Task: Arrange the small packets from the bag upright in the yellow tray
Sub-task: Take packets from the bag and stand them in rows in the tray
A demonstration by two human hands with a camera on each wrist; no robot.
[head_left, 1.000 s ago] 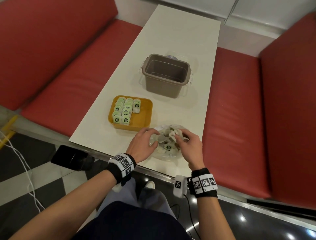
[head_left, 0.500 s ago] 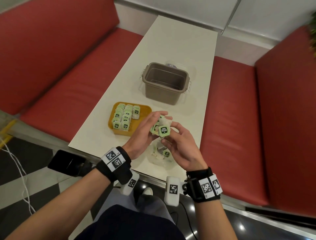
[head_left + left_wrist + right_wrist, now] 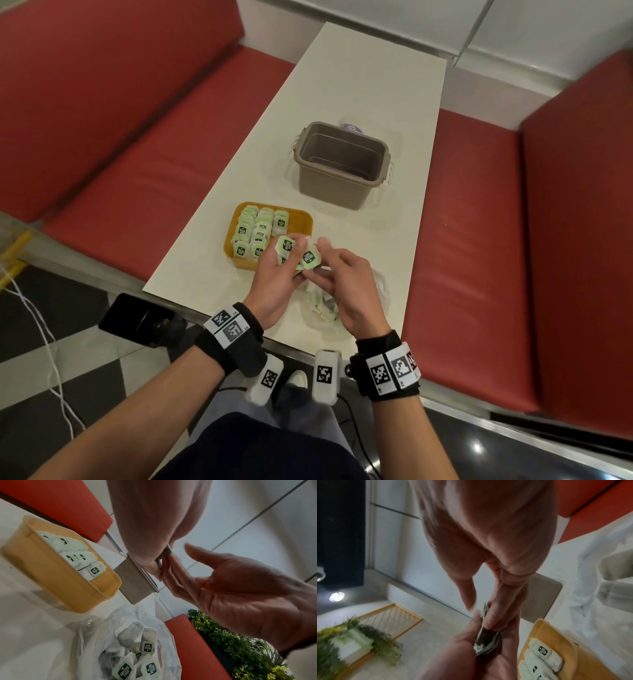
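A small stack of green-labelled packets (image 3: 294, 253) was held above the near right corner of the yellow tray (image 3: 301, 222), off the table (image 3: 359, 85). The left hand (image 3: 277, 277) gripped the stack, thumb curled over the top packet; the right hand (image 3: 346, 274) pinched its edge with the fingertips, thumb raised apart. Rows of packets stood upright along the tray's left side. The clear bag (image 3: 106, 639) lay beneath the hands with loose packets inside. A grey bin (image 3: 342, 164) stood beyond the tray.
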